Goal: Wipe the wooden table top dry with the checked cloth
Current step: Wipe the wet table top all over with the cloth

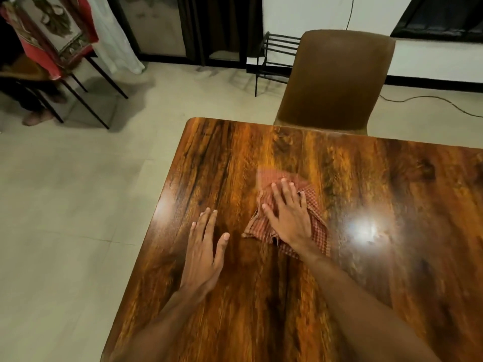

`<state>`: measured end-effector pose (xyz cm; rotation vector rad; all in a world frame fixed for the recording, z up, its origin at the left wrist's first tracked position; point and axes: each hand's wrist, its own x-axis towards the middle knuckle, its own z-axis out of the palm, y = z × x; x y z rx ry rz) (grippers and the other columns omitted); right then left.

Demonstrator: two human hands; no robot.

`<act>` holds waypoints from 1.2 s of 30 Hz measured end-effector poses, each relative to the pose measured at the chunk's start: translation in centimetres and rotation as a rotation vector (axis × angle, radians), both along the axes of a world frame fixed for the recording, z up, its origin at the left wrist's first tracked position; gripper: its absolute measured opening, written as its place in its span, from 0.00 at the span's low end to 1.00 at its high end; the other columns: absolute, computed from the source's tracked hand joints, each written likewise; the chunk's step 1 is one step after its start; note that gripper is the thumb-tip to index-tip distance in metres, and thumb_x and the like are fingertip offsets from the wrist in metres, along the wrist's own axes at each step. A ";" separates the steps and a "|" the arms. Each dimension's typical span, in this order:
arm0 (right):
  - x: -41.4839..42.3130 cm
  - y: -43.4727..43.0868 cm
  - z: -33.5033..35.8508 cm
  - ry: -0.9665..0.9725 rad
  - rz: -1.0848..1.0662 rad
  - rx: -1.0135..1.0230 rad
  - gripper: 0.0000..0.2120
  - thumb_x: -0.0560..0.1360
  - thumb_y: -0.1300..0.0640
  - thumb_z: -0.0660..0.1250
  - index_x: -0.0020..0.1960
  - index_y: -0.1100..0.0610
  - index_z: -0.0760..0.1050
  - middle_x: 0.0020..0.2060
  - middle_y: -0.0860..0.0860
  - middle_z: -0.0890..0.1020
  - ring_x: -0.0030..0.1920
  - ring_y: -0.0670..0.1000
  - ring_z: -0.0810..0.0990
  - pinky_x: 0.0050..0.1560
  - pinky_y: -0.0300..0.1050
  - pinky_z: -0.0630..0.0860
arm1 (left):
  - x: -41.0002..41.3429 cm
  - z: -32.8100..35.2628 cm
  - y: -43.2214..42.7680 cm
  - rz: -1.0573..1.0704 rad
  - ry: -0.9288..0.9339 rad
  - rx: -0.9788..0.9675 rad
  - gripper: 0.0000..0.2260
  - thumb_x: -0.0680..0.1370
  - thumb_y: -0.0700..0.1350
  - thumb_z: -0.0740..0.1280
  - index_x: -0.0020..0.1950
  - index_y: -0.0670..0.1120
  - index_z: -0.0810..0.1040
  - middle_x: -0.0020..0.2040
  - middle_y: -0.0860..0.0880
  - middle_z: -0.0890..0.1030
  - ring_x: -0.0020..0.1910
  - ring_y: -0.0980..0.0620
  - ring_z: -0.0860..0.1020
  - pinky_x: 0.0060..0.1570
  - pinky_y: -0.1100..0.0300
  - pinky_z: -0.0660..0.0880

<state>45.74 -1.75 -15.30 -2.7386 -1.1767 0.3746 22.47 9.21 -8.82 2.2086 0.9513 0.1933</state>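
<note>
The checked cloth point(315, 220) is a red-and-pale small-check fabric, crumpled into a loose, uneven heap with a frayed edge toward the person; its far edge is smeared by blur. It lies on the wooden worktop point(392, 257), well in from the rounded far-left corner and on the near side of the brown chair point(337, 79) that stands pushed against the worktop's far edge. The right hand point(287, 215) lies palm-down on top of the cloth, its fingers point(285, 190) spread flat and pressing the fabric to the wood rather than pinching it; cloth shows on both sides of the hand and under the wrist. The left hand point(202, 253) rests flat on bare wood just left of the cloth, not touching it, the four fingers close together and the thumb held out toward the cloth. The worktop is glossy, dark-streaked orange-brown wood with a bright glare spot to the right of the cloth and a fainter one near the left edge. Whether the surface is wet cannot be told. Left of the chair, on the pale tiled floor, stands a black wire rack point(277, 58).
</note>
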 end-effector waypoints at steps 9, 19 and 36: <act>10.1 14.4 0.1 -0.003 -0.132 0.025 0.34 0.85 0.35 0.44 0.86 0.50 0.45 0.85 0.56 0.45 0.84 0.59 0.42 0.83 0.62 0.38 | 0.6 -1.4 5.8 0.112 0.053 0.013 0.29 0.80 0.69 0.46 0.81 0.64 0.46 0.83 0.59 0.48 0.82 0.57 0.44 0.80 0.49 0.45; 6.2 29.4 0.3 -0.018 0.227 0.074 0.29 0.87 0.41 0.41 0.85 0.51 0.46 0.84 0.57 0.44 0.84 0.60 0.42 0.82 0.63 0.38 | 0.6 -2.6 8.5 0.174 0.095 0.076 0.31 0.80 0.67 0.46 0.82 0.60 0.48 0.83 0.59 0.49 0.81 0.59 0.44 0.81 0.49 0.46; 19.8 9.3 0.7 -0.052 -0.056 0.097 0.27 0.88 0.45 0.45 0.85 0.52 0.50 0.85 0.54 0.50 0.85 0.55 0.47 0.83 0.56 0.41 | 9.8 -1.4 6.7 -0.046 -0.021 0.130 0.29 0.83 0.64 0.48 0.82 0.57 0.50 0.83 0.57 0.51 0.81 0.60 0.47 0.81 0.52 0.48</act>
